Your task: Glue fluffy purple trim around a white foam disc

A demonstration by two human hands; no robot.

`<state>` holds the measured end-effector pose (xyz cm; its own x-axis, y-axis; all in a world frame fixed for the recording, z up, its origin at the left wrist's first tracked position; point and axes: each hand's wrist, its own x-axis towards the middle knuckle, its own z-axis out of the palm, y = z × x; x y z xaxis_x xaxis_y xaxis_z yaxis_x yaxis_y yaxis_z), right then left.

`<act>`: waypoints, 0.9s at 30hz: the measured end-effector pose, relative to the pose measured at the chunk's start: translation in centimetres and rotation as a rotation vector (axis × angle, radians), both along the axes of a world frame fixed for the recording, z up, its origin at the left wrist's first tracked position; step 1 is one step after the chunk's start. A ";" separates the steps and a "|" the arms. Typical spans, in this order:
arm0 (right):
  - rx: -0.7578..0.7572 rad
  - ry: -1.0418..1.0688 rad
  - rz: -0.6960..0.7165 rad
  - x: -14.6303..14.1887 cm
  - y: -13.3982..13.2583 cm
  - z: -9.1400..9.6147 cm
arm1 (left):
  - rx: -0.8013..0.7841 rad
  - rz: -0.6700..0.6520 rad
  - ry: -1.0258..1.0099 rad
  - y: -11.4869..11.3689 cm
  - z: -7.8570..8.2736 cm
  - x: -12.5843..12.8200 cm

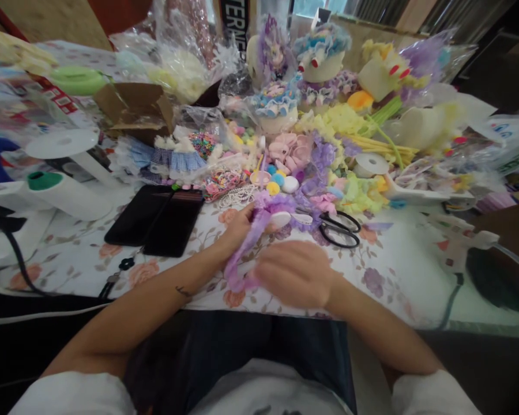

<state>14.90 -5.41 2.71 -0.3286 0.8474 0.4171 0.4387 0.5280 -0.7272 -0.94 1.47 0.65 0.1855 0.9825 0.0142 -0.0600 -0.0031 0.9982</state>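
The purple ruffled strip (pixel 247 249) in front of you hangs in a curve above the floral tablecloth (pixel 374 282), near the table's front edge. Your left hand (pixel 239 227) is closed around its upper part, beside a white oval piece (pixel 280 219). Your right hand (pixel 294 274) is blurred, fingers curled in; the strip's lower end meets its fingertips, but you cannot tell how firmly they grip, if at all.

Just right of the ruffle lie black-handled scissors (pixel 341 229); left of your left hand are two dark phones (pixel 173 223), their screens showing no text. Farther left lies a white cone (pixel 71 197) with a green end.

At the back, a dark panel (pixel 236 23) carries large white sideways letters, readable as "TERNE". The red-and-white label (pixel 56 95) at left and blue print on the plastic bag (pixel 504 131) at right are too blurred to read.
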 end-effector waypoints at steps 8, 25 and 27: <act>0.090 0.018 -0.012 3.6 5.3 -0.7 | 0.169 -0.156 0.091 -0.6 -0.3 0.1; 0.292 0.038 -0.055 4.0 5.5 -1.9 | 0.165 -0.228 0.016 -1.3 0.0 -0.1; 0.268 0.059 -0.070 4.0 5.5 -2.0 | 0.160 -0.223 0.008 -1.2 0.2 -0.2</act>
